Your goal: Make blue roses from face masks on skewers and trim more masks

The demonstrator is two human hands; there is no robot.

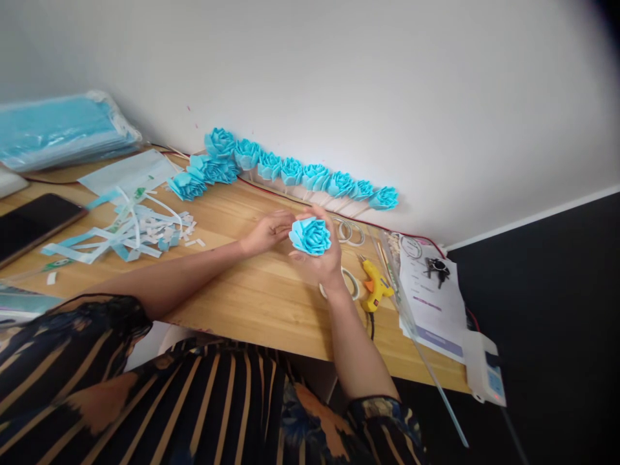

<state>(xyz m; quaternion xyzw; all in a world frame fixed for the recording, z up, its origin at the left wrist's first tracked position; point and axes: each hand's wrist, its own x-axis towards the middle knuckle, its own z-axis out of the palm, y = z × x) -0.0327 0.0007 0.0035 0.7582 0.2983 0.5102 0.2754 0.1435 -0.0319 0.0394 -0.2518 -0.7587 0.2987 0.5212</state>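
A blue handmade flower [310,236] with layered petals faces up toward me above the table. My right hand [329,258] is closed around its underside, thumb below the petals and fingers behind them. Just left of the flower, my left hand [266,234] has its fingers curled and pressed together; whatever they may pinch is hidden. Two rolls of tape [356,234] lie beyond my right hand, and another tape roll [351,284] is partly covered by my right wrist. A yellow glue gun [376,284] rests to the right of that wrist.
Several finished blue flowers [291,171] lean along the wall. Blue and white scraps [140,226] are heaped at left, near a phone [36,223] and a bag of blue sheets [62,132]. Papers [429,300] with keys [438,270] and a power strip [484,368] are at right.
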